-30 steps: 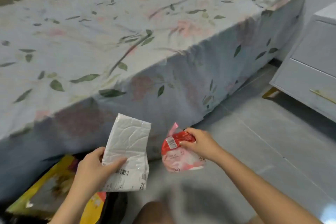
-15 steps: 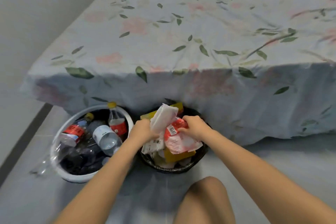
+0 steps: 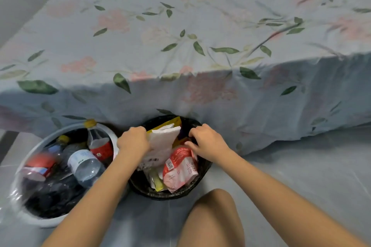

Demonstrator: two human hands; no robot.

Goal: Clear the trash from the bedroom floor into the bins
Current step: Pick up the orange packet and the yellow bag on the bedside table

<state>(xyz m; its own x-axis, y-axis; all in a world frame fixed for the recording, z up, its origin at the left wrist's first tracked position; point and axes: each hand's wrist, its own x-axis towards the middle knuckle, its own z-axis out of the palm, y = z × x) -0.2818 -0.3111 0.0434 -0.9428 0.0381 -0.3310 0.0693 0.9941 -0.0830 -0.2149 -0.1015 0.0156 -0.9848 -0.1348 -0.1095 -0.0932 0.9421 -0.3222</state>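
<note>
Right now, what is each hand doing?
Left hand: gripping the white packet over the black bin.
Right hand: fingers curled above the red wrapper; grip cannot be told.

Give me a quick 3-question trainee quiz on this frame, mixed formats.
1. True or false: the white bin holds plastic bottles.
2. Multiple choice: the red and white packet lies A) on the bed, B) in the black bin, C) on the floor.
3. Short answer: what is the left hand holding?

Key
1. True; several bottles lie in it, one with a yellow cap.
2. B; it rests in the black bin, just below the right hand, whose hold on it cannot be judged.
3. The white packet, upright over the black bin.
</note>
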